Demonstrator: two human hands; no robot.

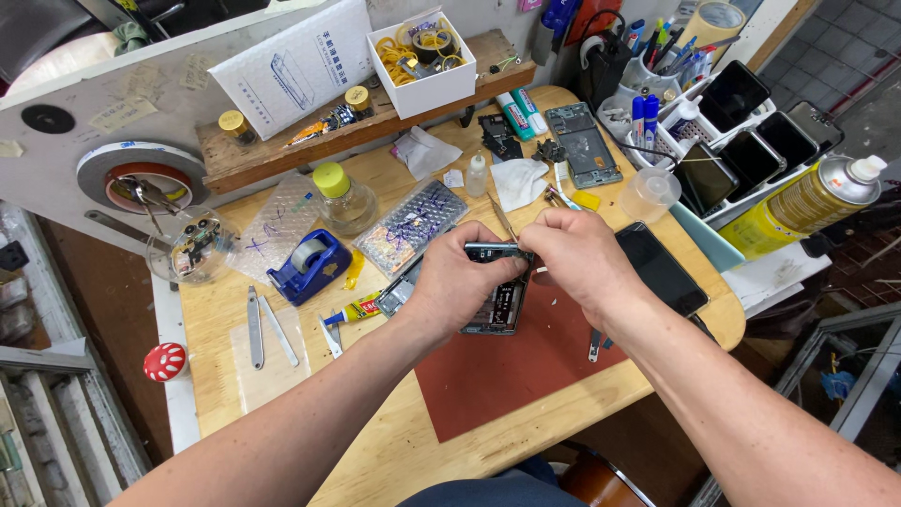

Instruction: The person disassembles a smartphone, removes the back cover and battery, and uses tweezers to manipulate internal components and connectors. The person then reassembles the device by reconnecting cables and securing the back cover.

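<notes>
- The opened phone (497, 299) lies on the mat (507, 371) near the worktop's (394, 451) front edge, between the left hand (460, 282) and the right hand (582, 258).
- The tape dispenser (310, 266) stands left of the phone, with the metal pry tools (266, 329) nearer the left edge.
- A second phone (662, 268) lies right of the hands.
- The spray can (807, 202) lies past the right edge.
- The box of rubber bands (427, 61) sits on the shelf (357, 131) along the back edge.

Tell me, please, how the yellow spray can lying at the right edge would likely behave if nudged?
The yellow spray can lies on its side, so it would probably roll. It rests near the edge of the white tray, so it might drop off. Its smooth surface looks slippery.
</notes>
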